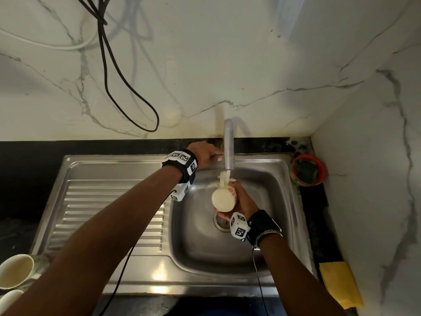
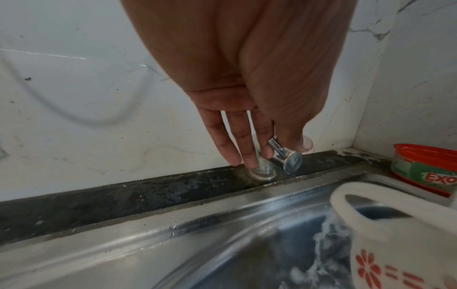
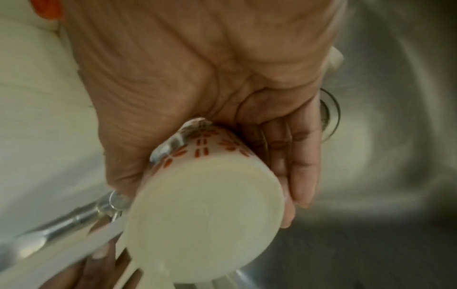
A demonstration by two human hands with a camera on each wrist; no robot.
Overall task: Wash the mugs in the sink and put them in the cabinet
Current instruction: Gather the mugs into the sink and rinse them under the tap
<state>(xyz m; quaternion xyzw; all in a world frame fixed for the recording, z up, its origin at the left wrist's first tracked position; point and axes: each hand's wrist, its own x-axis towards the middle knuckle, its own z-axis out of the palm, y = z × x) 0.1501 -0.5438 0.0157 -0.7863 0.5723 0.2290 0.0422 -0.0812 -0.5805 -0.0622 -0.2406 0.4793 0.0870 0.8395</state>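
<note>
A stainless steel sink (image 1: 118,224) with a ribbed draining board spreads beneath both of a person's arms, its basin directly under the right hand (image 1: 242,201) and the drain just below that hand's wrist. Behind the hands rises a marble-veined white wall (image 1: 205,65), with a black cable (image 1: 127,83) looping down it above and to the left of the left hand (image 1: 206,153). A dark counter strip (image 2: 123,197) runs between wall and sink, under the left fingertips. A yellow cloth (image 1: 339,283) lies on the counter to the right of the right forearm. Near the left elbow, two pale mugs (image 1: 14,271) sit at the edge of the draining board. A red-rimmed tub (image 1: 308,169) marked "EXO" stands in the corner, to the right of both hands. The curved tap spout (image 1: 228,147) reaches out between the hands, water (image 1: 224,176) falling from its tip. The right hand grips a cream mug (image 1: 224,199) with red flower marks, fingers and thumb curled round its body, base turned toward the wearer and handle up under the stream. The left hand reaches to the tap's small metal lever (image 2: 284,156) at the wall, thumb and forefinger pinching it, other fingers extended straight downward.
</note>
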